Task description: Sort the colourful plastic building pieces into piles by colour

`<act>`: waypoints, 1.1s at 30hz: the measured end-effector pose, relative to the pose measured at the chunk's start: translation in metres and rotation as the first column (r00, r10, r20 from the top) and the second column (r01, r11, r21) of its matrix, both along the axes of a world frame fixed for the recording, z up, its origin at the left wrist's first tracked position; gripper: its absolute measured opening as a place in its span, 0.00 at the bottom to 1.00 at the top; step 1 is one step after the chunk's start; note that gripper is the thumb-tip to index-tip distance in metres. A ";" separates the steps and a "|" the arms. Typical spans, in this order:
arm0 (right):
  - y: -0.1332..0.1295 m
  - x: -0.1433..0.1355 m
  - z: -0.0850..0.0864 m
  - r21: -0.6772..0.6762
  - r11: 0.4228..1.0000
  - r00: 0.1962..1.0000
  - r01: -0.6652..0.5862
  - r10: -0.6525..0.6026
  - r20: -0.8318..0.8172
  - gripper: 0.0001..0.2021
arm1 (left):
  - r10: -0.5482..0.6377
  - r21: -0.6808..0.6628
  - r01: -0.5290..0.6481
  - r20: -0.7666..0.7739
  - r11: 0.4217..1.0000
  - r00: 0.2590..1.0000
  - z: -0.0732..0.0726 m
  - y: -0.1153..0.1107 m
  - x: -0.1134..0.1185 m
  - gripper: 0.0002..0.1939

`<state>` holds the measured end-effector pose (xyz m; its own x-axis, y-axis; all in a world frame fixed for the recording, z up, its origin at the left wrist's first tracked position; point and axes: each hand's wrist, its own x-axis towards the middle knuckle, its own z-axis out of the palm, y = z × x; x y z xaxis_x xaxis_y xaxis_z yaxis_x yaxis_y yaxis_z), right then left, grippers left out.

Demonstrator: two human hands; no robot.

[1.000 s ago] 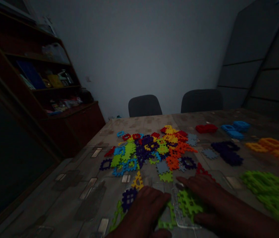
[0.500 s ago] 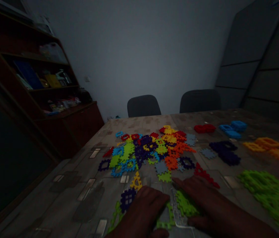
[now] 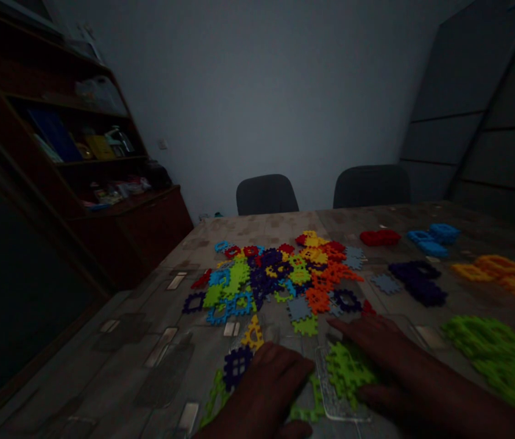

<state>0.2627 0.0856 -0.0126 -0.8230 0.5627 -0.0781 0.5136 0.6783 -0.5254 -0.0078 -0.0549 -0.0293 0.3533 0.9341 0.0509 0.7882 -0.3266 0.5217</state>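
My left hand (image 3: 273, 381) lies low over the near part of the table, fingers stretched forward and its thumb apart. It partly covers a green toothed plastic building piece (image 3: 314, 399); the palm is hidden. Beside its wrist are a dark purple window-like square (image 3: 237, 366), another green piece (image 3: 215, 396) and a yellow triangle (image 3: 252, 333). My right hand (image 3: 380, 344) hovers at the right side of several green square pieces (image 3: 348, 369), fingers stretched and thumb apart. Its fingers hide most of a red triangular piece (image 3: 367, 307).
A mixed heap of toothed pieces (image 3: 270, 274) covers the table's middle. Colour-sorted piles lie right: green (image 3: 486, 347), purple (image 3: 417, 280), yellow (image 3: 499, 274), blue (image 3: 435, 238) and red (image 3: 380, 237). Two chairs (image 3: 267, 195) stand behind; a shelf unit (image 3: 138, 228) is left.
My right hand has shifted a little right and away from me, baring more of the green squares and covering more of the red triangle. My left hand has hardly moved.
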 end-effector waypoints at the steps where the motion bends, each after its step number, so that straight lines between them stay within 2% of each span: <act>1: 0.001 0.001 0.002 0.005 1.000 1.000 0.005 -0.005 -0.008 0.49 | -0.001 -0.015 0.001 -0.002 1.000 1.000 0.001 0.000 0.000 0.37; 6: 0.001 0.003 -0.003 -0.034 0.999 0.998 -0.020 0.022 0.067 0.50 | 0.002 -0.026 -0.002 0.002 1.000 1.000 0.004 -0.001 0.001 0.37; 13: 0.001 0.006 -0.018 -0.022 0.999 0.999 -0.027 0.028 0.019 0.48 | 0.009 -0.020 -0.009 -0.004 1.000 1.000 -0.002 0.000 0.000 0.38; 22: 0.003 0.003 -0.021 0.062 0.998 0.999 0.005 -0.002 -0.046 0.49 | 0.011 -0.076 -0.012 -0.013 0.997 1.000 0.016 0.000 0.005 0.36; 29: -0.010 -0.018 -0.013 0.054 0.997 0.999 0.045 -0.046 0.023 0.46 | 0.035 0.013 -0.034 -0.008 0.999 0.999 -0.005 0.000 0.003 0.39; 33: -0.018 -0.024 -0.003 0.040 0.999 0.998 0.035 -0.037 0.052 0.45 | 0.015 0.001 -0.015 0.002 1.000 1.000 -0.005 -0.001 0.002 0.38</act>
